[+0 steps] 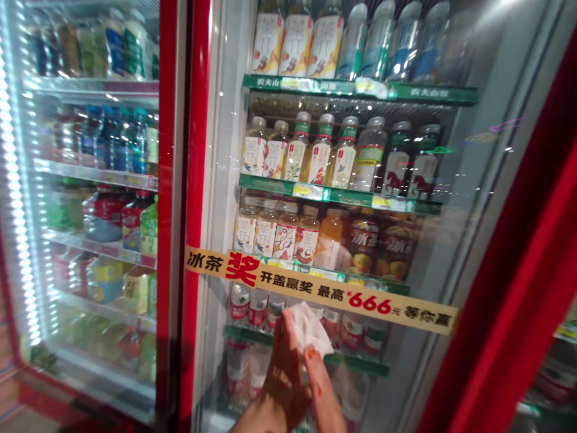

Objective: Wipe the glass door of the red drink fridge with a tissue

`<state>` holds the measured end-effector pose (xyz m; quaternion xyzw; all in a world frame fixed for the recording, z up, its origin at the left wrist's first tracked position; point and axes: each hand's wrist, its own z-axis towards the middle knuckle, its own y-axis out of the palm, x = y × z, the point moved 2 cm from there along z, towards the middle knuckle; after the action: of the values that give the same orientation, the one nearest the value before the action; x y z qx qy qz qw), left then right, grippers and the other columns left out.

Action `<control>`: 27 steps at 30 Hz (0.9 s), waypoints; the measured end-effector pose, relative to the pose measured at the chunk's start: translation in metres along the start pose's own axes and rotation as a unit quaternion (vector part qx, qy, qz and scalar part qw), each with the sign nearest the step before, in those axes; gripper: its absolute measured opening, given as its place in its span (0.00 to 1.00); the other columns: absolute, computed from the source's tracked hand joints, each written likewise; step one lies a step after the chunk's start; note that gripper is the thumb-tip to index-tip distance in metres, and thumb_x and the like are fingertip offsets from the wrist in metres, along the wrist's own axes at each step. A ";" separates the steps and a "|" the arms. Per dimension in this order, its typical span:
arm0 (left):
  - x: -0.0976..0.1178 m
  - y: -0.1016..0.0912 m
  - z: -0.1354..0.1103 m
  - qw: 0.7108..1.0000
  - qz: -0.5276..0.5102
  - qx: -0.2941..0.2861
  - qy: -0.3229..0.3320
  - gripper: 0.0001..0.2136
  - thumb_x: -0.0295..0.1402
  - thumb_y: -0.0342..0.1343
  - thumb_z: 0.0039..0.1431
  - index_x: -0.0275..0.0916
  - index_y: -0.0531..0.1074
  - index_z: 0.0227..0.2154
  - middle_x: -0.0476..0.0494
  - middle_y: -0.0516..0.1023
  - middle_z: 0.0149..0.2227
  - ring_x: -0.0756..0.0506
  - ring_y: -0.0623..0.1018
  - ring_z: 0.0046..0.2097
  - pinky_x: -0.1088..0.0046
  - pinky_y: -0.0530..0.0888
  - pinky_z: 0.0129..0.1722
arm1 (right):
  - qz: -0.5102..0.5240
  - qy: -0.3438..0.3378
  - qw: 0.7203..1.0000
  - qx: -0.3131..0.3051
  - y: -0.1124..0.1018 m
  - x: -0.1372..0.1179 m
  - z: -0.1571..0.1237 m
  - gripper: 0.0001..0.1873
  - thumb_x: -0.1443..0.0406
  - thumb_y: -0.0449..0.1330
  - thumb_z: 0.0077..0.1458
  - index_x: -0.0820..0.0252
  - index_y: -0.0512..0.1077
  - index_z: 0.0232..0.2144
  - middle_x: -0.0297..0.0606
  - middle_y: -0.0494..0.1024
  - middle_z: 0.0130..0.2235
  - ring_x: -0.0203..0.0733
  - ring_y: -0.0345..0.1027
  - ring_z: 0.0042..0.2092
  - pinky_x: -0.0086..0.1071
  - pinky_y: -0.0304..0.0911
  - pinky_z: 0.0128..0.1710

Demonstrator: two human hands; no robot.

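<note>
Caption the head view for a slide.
Two hands touch a white tissue before a red-framed drinks fridge stocked with bottles.

A yellow banner across the glass door, running from about half past eight to four o'clock, reads 冰茶奖 开盖赢奖 最高¥666元 等你赢, with 奖 and ¥666 in red and the rest in black. On the green top strip, 农夫山泉 stands in white at two o'clock, partly covered toward twelve; white arrows mark the strip below. 茶π is on bottles at twelve, eleven and nine, 冰茶 on dark bottles at three, while the yellow tags are too blurred to read.
</note>
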<state>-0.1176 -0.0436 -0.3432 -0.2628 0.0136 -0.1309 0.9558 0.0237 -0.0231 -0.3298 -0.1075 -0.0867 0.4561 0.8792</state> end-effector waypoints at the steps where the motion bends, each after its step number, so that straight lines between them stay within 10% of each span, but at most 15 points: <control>1: -0.004 -0.006 -0.004 1.000 -0.022 -0.005 -0.004 0.38 0.45 0.32 0.79 0.39 0.15 0.77 0.25 0.44 0.82 0.40 0.57 0.81 0.52 0.70 0.74 | 0.039 0.003 0.999 -0.031 0.013 -0.013 -0.001 0.40 0.50 0.45 0.76 0.50 0.39 0.82 0.40 0.68 0.76 0.53 0.61 0.77 0.50 0.72 0.67; 5: -0.026 -0.049 0.000 0.993 -0.104 0.041 -0.026 0.37 0.32 0.37 0.77 0.44 0.24 0.80 0.33 0.41 0.83 0.43 0.58 0.81 0.60 0.72 0.73 | 0.045 0.012 0.997 -0.060 0.023 -0.016 0.004 0.47 0.38 0.34 0.74 0.57 0.41 0.82 0.51 0.64 0.77 0.60 0.57 0.78 0.57 0.68 0.69; 12: -0.088 -0.103 0.056 0.976 0.066 0.207 -0.034 0.39 0.30 0.52 0.71 0.53 0.44 0.81 0.50 0.43 0.84 0.39 0.46 0.84 0.48 0.46 0.84 | -0.206 0.164 0.963 0.062 -0.041 0.060 0.066 0.44 0.48 0.45 0.77 0.58 0.33 0.82 0.55 0.32 0.84 0.72 0.26 0.83 0.80 0.47 0.73; 15: -0.097 -0.097 0.066 0.971 0.104 0.212 -0.044 0.39 0.31 0.51 0.72 0.48 0.42 0.81 0.46 0.43 0.84 0.39 0.45 0.84 0.47 0.44 0.84 | -0.115 0.143 0.981 0.054 -0.024 0.026 0.089 0.46 0.50 0.42 0.78 0.68 0.27 0.81 0.62 0.44 0.82 0.67 0.36 0.83 0.71 0.55 0.73; 18: -0.097 -0.093 0.065 0.972 0.100 0.210 -0.037 0.39 0.32 0.52 0.72 0.47 0.44 0.81 0.44 0.45 0.83 0.39 0.47 0.84 0.48 0.45 0.84 | -0.085 -0.012 0.996 0.006 -0.004 -0.014 0.077 0.40 0.57 0.48 0.75 0.61 0.42 0.82 0.48 0.66 0.77 0.52 0.54 0.79 0.48 0.66 0.70; 21: -0.095 -0.096 0.064 0.969 0.100 0.223 -0.011 0.39 0.32 0.56 0.71 0.43 0.47 0.80 0.42 0.47 0.83 0.40 0.48 0.84 0.53 0.44 0.84 | -0.109 -0.081 0.991 0.017 -0.018 -0.002 0.052 0.38 0.65 0.50 0.74 0.59 0.50 0.81 0.42 0.66 0.77 0.43 0.57 0.78 0.37 0.66 0.70; 27: -0.092 -0.101 0.069 0.964 0.111 0.243 0.016 0.39 0.29 0.57 0.69 0.37 0.49 0.80 0.41 0.47 0.83 0.41 0.47 0.84 0.55 0.44 0.84 | -0.222 0.209 0.945 0.116 -0.060 0.071 0.098 0.43 0.45 0.36 0.78 0.61 0.33 0.82 0.59 0.35 0.83 0.73 0.29 0.83 0.85 0.38 0.73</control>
<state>-0.2247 -0.0693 -0.2364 -0.0173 0.0257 -0.0279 0.9991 0.0870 0.0122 -0.2152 -0.0750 0.1306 0.2232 0.9631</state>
